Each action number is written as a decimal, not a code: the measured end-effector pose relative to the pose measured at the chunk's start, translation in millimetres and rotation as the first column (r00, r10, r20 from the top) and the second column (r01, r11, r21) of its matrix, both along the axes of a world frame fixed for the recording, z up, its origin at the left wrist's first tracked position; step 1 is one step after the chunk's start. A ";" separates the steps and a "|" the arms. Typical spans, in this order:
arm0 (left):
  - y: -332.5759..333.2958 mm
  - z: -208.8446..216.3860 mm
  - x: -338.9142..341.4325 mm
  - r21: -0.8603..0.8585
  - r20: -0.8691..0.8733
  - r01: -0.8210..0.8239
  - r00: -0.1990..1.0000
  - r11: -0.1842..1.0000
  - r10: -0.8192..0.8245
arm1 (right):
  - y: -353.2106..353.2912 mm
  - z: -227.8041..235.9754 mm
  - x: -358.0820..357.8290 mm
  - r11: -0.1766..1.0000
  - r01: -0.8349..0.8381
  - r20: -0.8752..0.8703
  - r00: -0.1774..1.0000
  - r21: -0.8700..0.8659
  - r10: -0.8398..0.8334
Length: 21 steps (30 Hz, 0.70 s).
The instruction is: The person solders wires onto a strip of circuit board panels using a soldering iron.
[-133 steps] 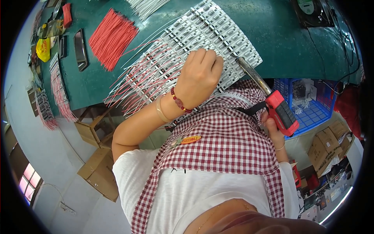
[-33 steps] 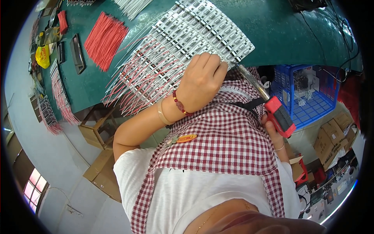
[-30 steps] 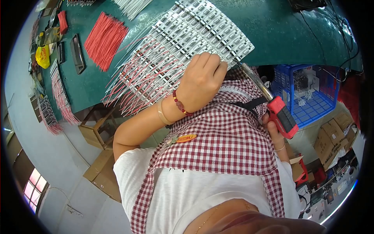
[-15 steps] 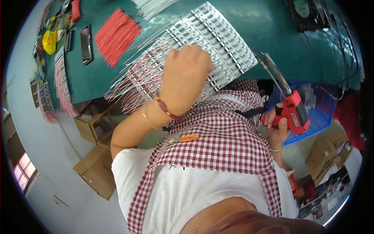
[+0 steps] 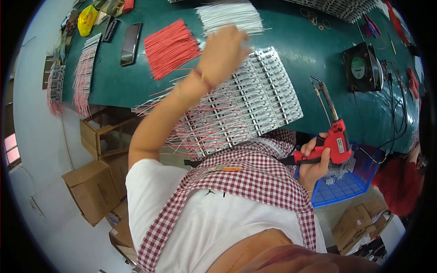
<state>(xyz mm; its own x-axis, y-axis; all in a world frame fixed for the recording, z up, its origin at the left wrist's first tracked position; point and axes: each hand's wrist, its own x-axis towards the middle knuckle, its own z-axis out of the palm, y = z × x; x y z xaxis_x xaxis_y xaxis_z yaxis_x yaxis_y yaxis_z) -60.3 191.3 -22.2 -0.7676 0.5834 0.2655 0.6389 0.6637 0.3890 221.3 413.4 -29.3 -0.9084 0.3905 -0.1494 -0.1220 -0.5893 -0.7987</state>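
My right hand [image 5: 314, 157] is wrapped round the handle of a red and black soldering gun [image 5: 337, 142], whose long metal tip points up over the table edge. My left hand [image 5: 226, 50] is raised above the top edge of a panel of small circuit boards [image 5: 273, 91], close to a bundle of white wires [image 5: 230, 17]. Its fingers are turned away and blurred, so what they hold is hidden. Red and white wires [image 5: 200, 123] stick out from the panel's left part. A bundle of red wires [image 5: 170, 48] lies left of that hand.
On the green table [image 5: 309, 59] are a phone [image 5: 130, 44], wired board strips [image 5: 86, 75], a black fan [image 5: 362, 68] and rings of wire [image 5: 312, 18]. A blue crate [image 5: 339, 193] stands below right, near a person in red [image 5: 400, 189]. Cardboard boxes [image 5: 93, 189] stand at left.
My left hand has risen from over the panel toward the white wires. The view has shifted, showing more of the table. My right hand keeps hold of the soldering gun.
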 end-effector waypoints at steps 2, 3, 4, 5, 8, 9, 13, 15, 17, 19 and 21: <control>-12.9 21.6 66.0 -0.170 0.229 0.179 0.964 0.969 -0.138 | -7.8 3.2 -15.3 0.999 0.033 0.049 0.998 -0.038 -0.031; -17.6 27.7 98.3 -0.235 0.314 0.287 0.927 0.929 -0.206 | -10.8 3.6 -23.0 0.995 0.070 0.105 0.992 -0.068 -0.062; -22.7 34.9 124.9 -0.273 0.303 0.331 0.921 0.903 -0.246 | 2.1 -3.3 -23.3 0.977 -0.101 0.035 0.993 -0.187 0.110; -25.9 37.1 139.5 -0.315 0.295 0.377 0.911 0.871 -0.288 | 1.3 -1.2 -28.6 0.974 -0.122 0.029 0.991 -0.189 0.130; -26.1 27.3 143.8 -0.277 0.270 0.338 0.926 0.899 -0.265 | 1.9 3.1 -42.6 0.963 -0.149 0.094 0.980 -0.225 0.174; -23.7 22.4 145.9 -0.278 0.262 0.316 0.933 0.907 -0.245 | 3.2 2.0 -44.3 0.960 -0.172 0.086 0.977 -0.221 0.195; -8.2 14.1 144.6 -0.238 0.118 0.261 0.964 0.935 -0.239 | 5.2 1.0 -51.9 0.944 -0.199 0.062 0.973 -0.262 0.222; -5.5 18.6 136.8 -0.153 0.187 0.294 0.946 0.943 -0.264 | 4.8 -1.2 -56.1 0.941 -0.204 0.045 0.974 -0.268 0.224; -9.6 31.6 109.7 -0.088 0.174 0.174 0.972 0.981 -0.157 | 6.2 -3.2 -57.7 0.941 -0.181 0.047 0.978 -0.286 0.203; -29.3 41.9 58.6 -0.154 0.059 -0.055 0.996 0.987 0.065 | 5.3 -5.0 -57.1 0.948 -0.174 0.047 0.980 -0.268 0.193; -71.1 28.4 1.7 -0.257 -0.287 -0.353 0.917 0.900 0.277 | 4.8 -4.0 -54.4 0.951 -0.171 0.048 0.981 -0.257 0.189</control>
